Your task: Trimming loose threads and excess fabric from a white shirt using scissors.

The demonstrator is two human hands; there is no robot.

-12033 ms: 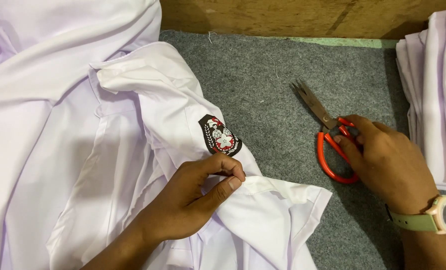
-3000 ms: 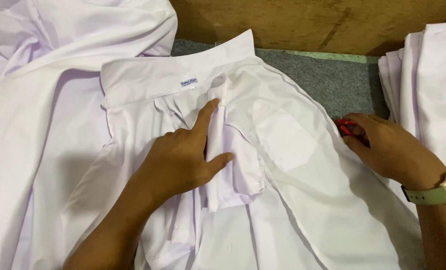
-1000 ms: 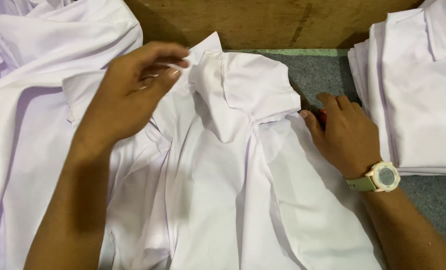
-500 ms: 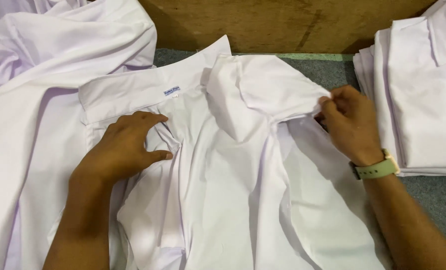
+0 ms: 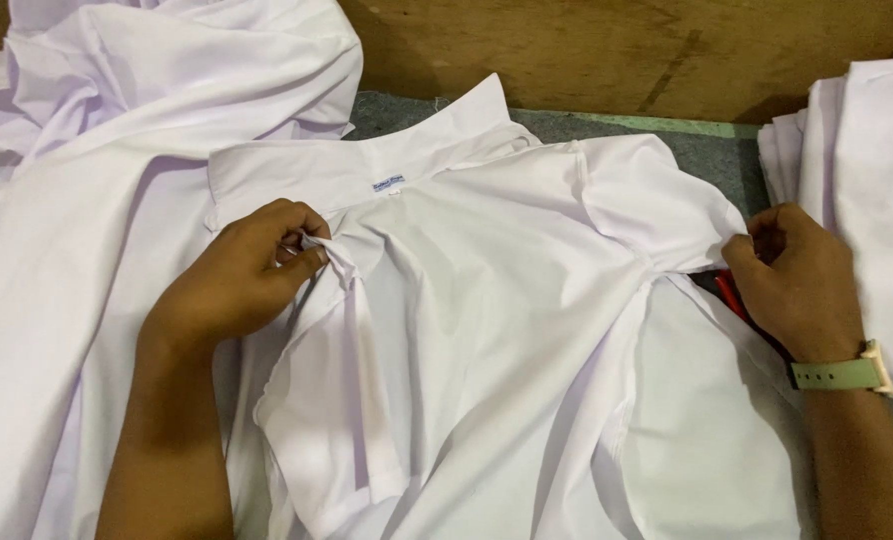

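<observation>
- The shirt (image 5: pixel 487 330) lies spread on the grey table (image 5: pixel 667 140), collar at twelve o'clock, body running down to six.
- Left hand (image 5: pixel 242 285) sits at nine o'clock of the shirt, thumb and fingers pinched tight on a fold of cloth just under the collar (image 5: pixel 367 165).
- Right hand (image 5: pixel 797 285) is at three o'clock, fingertips closed on the sleeve (image 5: pixel 657 200) edge; a green watch (image 5: pixel 837 373) rides the wrist.
- Something red (image 5: pixel 729 293) peeks out under that hand; too hidden to name.
- The cloth looks thin, light and limp: it creases wherever it is pinched and should slide easily over the felt.
- Best holds, I'd judge, are seams, collar and shoulder points, where the fabric is doubled and stiffer.
- A heap (image 5: pixel 167 70) of white cloth sits at ten o'clock, a folded stack (image 5: pixel 867 200) at two.
</observation>
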